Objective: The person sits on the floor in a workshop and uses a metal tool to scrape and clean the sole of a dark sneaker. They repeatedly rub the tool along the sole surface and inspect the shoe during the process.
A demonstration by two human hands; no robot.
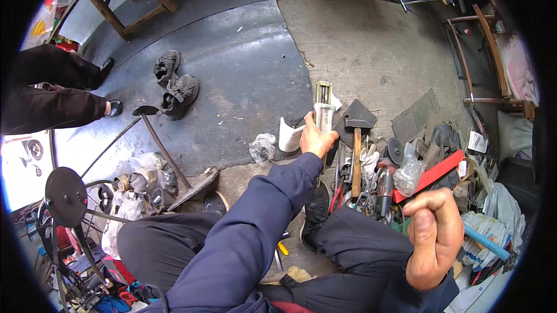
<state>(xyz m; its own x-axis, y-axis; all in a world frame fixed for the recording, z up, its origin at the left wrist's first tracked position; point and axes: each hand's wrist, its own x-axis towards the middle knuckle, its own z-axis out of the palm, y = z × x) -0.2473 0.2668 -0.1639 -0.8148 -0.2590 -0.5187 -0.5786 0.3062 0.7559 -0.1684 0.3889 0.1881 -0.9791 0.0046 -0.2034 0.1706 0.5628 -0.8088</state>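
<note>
At the middle of the head view my left hand (318, 140) is closed around a tool with a pale, translucent-looking handle (324, 117) and a brass-coloured slotted frame at its far end. I cannot tell its exact kind. Against the fingers' left side stands a curved white piece (289, 135); whether the hand grips it too is hidden. My right hand (432, 237) is raised at the lower right, apart from the tools. Its fingers are curled in toward the thumb, and nothing shows in them. A wooden-handled hammer (357, 165) lies just right of my left hand.
Hand tools, an angle grinder (385, 188) and a red bar (438, 175) crowd the right side. Black shoes (178, 93) sit on the dark mat (241, 63). At the left are a person's legs (58, 95) and a metal stand with a round disc (66, 197).
</note>
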